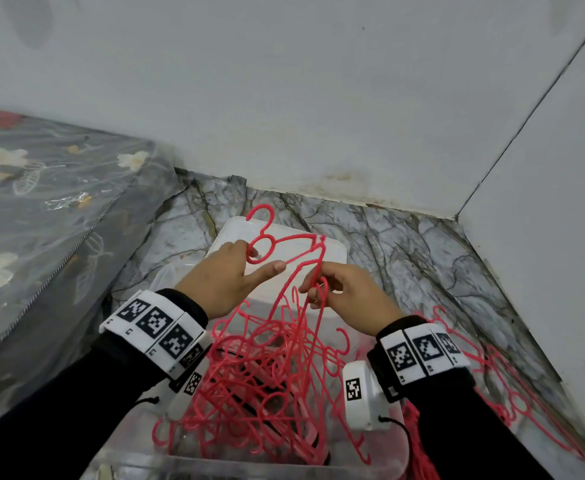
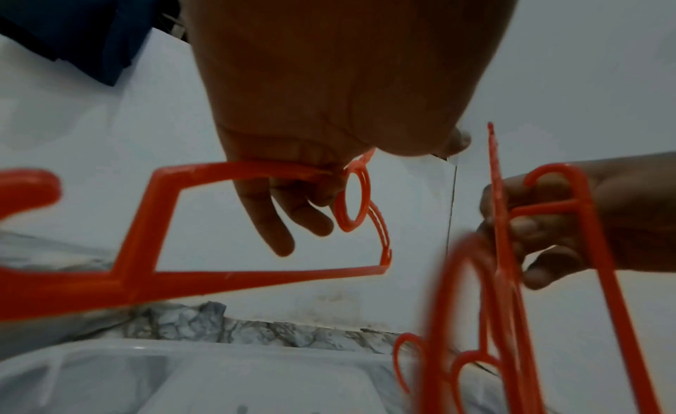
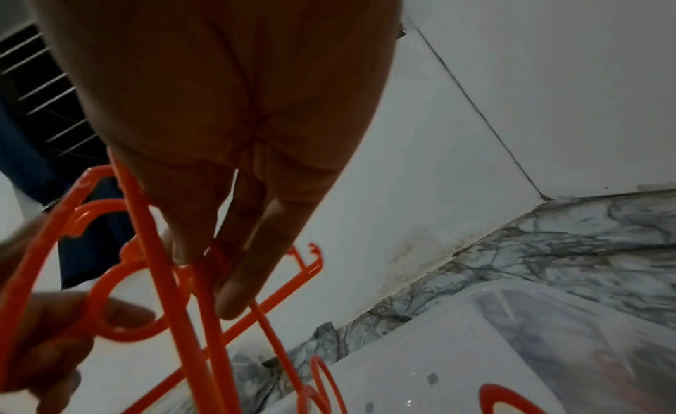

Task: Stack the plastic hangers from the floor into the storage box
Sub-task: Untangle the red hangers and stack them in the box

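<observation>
Red plastic hangers (image 1: 267, 375) tangle over my storage box (image 1: 319, 251); left hand (image 1: 225, 275) and right hand (image 1: 350, 299) each pinch one; no legible writing.

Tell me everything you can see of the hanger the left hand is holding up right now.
The raised hanger is thin pink-red moulded plastic: a small open hook on top, a round ring below it, sloping shoulders and a straight bottom bar with small notched ends. It is held in the air, tilted, above the clear storage box. The left hand pinches it at the ring; the right hand grips further hangers of the tangled bunch hanging beside it.
</observation>
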